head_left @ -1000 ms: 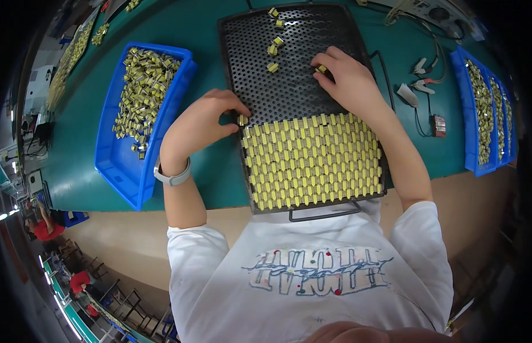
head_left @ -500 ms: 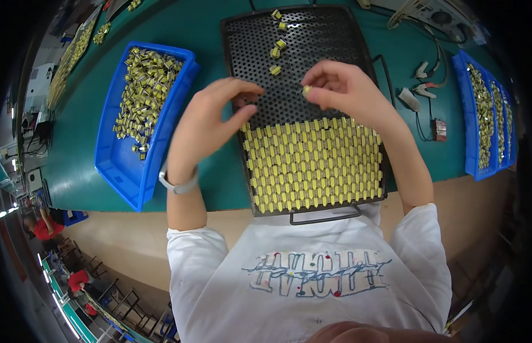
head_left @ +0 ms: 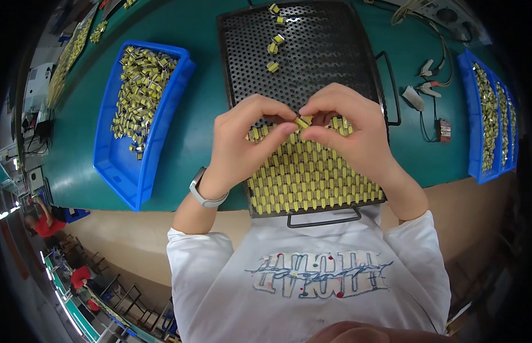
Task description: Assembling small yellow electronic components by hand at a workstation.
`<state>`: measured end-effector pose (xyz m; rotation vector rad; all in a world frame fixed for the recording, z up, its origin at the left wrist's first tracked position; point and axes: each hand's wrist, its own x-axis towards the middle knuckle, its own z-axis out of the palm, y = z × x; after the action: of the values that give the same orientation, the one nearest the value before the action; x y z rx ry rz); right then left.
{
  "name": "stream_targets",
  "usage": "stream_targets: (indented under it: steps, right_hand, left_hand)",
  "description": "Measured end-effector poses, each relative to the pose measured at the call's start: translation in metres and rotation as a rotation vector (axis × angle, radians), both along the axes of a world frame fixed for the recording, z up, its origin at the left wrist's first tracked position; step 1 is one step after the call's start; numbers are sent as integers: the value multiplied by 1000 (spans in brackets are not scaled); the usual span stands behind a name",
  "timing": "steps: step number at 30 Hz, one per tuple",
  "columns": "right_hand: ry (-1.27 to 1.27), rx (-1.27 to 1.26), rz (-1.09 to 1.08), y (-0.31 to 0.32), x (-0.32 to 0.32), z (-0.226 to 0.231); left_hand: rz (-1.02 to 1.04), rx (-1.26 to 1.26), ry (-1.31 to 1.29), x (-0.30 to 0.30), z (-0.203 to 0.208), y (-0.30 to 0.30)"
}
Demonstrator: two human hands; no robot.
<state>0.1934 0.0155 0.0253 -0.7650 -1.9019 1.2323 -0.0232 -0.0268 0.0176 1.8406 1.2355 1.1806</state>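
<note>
Above the perforated black tray (head_left: 300, 63), my left hand (head_left: 240, 140) and my right hand (head_left: 357, 128) meet fingertip to fingertip. Between them is a small yellow-wrapped transformer (head_left: 302, 122), pinched from both sides; the fingertips partly cover it. Beneath my hands, the near half of the tray carries close, even rows of similar yellow transformers (head_left: 312, 177). Several loose ones, such as this transformer (head_left: 272, 67), lie scattered on the bare holes toward the far end. My hands hide part of the front row.
A blue bin (head_left: 114, 177) heaped with transformers stands left of the tray on the green table (head_left: 211, 34). At the right are blue divided bins (head_left: 476, 166) with more parts, plus clip leads (head_left: 429, 88) and a small red-and-white block (head_left: 443, 130). The tray has wire handles (head_left: 396, 86).
My right hand has come down and left with the transformer, and my left hand has moved right to meet it. Both hands now grip the part; the left was apart and empty before.
</note>
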Motion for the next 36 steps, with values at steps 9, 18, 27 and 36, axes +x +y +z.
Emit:
stream_targets:
  steps: [9, 18, 27, 36]
  right_hand:
    - [-57, 288, -23, -10, -4, 0]
    - [-69, 497, -33, -8, -6, -10]
    - [-104, 573, -41, -9, -7, -14]
    - [-135, 556, -19, -8, -6, -15]
  left_hand:
    - [-102, 114, 16, -7, -3, -5]
    - [-111, 144, 48, -6, -9, -3]
    - [-73, 135, 72, 1, -13, -6]
    - [-68, 137, 114, 1, -13, -6]
